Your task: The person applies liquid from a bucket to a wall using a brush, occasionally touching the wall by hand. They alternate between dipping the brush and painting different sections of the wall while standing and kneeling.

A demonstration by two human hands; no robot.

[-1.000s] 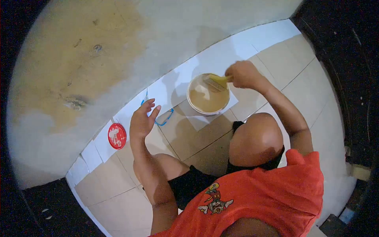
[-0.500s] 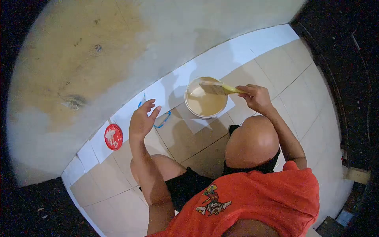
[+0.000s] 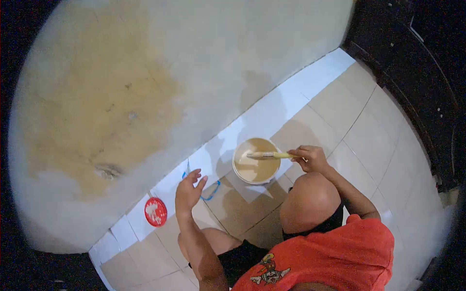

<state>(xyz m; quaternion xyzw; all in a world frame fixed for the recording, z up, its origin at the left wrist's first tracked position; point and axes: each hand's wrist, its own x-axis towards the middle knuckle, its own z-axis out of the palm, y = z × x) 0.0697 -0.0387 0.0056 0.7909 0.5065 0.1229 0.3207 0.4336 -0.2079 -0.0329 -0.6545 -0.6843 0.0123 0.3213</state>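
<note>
My right hand (image 3: 311, 158) grips the yellow handle of a paintbrush (image 3: 277, 155). The brush lies level over the mouth of a round white bucket (image 3: 235, 169), its bristles pointing left above the pale cream paint (image 3: 259, 170) inside. Off to the bucket's left, my left hand (image 3: 190, 190) hovers with thumb and fingers apart and nothing in it. Close beside that hand, a blue strap or cord (image 3: 212, 191) rests on the floor, partly hidden behind the fingers. A red round lid (image 3: 156, 212) smeared with white lies farther left.
White paper sheets (image 3: 310, 72) line the floor along the foot of the wall (image 3: 208, 63). The wall has a large yellowish patch (image 3: 111, 97) with a rough damaged spot (image 3: 108, 171). Beige tiles (image 3: 335, 116) cover the floor, and a dark structure (image 3: 403, 63) stands at right.
The view has tilted up, so the bucket, lid and both hands sit lower in it. The brush has turned from flat to more edge-on over the bucket. My left hand stays raised and open.
</note>
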